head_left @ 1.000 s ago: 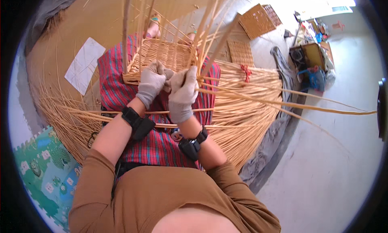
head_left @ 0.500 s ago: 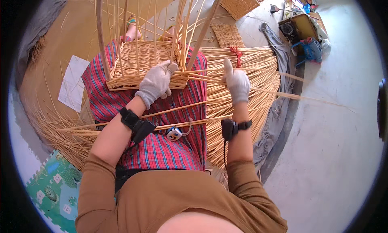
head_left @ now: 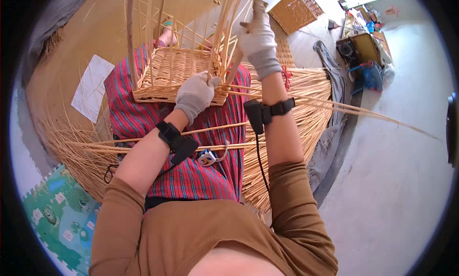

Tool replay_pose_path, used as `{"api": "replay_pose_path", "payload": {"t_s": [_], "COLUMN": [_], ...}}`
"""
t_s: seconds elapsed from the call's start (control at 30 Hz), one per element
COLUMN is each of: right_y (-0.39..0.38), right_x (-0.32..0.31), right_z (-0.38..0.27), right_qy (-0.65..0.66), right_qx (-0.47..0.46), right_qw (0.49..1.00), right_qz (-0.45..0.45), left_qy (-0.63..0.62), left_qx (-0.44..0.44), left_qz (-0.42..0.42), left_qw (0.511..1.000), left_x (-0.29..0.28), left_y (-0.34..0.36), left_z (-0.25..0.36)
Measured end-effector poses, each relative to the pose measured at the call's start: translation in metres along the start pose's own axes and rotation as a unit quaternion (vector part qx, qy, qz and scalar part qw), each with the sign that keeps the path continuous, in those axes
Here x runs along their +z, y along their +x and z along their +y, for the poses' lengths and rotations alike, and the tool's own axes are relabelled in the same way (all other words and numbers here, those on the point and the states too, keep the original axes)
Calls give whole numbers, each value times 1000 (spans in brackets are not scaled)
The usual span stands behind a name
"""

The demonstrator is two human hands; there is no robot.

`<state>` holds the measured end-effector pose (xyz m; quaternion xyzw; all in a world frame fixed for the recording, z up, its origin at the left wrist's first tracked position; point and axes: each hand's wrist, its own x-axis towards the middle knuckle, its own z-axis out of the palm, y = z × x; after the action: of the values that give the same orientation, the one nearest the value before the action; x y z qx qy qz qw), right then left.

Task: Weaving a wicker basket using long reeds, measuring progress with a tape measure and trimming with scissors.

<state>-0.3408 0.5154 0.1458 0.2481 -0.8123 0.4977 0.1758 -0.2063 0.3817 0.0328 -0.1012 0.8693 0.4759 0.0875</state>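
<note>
A partly woven wicker basket (head_left: 174,68) rests on my lap, with tall upright stakes (head_left: 224,32) rising from its sides. My left hand (head_left: 197,96), in a whitish work glove, is closed on the near right corner of the basket; what lies under its fingers is partly hidden. Several long weaving rods (head_left: 306,100) run from that corner out to the right. Beside the thick corner stake (head_left: 235,64), my gloved right hand (head_left: 258,46) is raised with fingers stretched out. The glove's fingertips look soiled.
A red-and-blue checked cloth (head_left: 162,180) covers my lap, with a small tape measure (head_left: 206,157) on it. A big bundle of rods (head_left: 287,132) spreads at the right, and loose rods (head_left: 81,151) lie left. Woven panels (head_left: 292,12) and a blue stool (head_left: 370,76) stand farther off.
My right hand has left the long rods at the right and moved up and left to the basket's upright stakes. My left hand stays at the corner; the view has shifted slightly.
</note>
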Motion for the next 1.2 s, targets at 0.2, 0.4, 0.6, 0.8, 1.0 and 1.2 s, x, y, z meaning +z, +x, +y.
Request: {"api": "replay_pose_path", "payload": {"t_s": [0.2, 0.4, 0.6, 0.8, 1.0, 1.2], "right_y": [-38, -143, -144, -118, -111, -120], "right_x": [-67, -44, 12, 14, 14, -5], "right_z": [47, -20, -26, 10, 4, -25], "right_qy": [-151, -416, -421, -403, -386, -408], "right_qx": [238, -25, -117, -176, -189, -70], "right_qw": [935, 903, 882, 889, 895, 885], "right_qz": [-217, -103, -177, -131, -118, -213], "left_qy": [-4, 225, 461, 366, 385, 87], "left_qx": [-26, 231, 331, 265, 232, 370], "left_qz": [-43, 157, 173, 57, 68, 214], "left_qw": [999, 933, 805, 890, 891, 900], "left_x": [-11, -44, -59, -73, -76, -127], "left_y": [-5, -63, -17, 11, 12, -37], "left_z": [14, 1, -13, 3, 22, 13]}}
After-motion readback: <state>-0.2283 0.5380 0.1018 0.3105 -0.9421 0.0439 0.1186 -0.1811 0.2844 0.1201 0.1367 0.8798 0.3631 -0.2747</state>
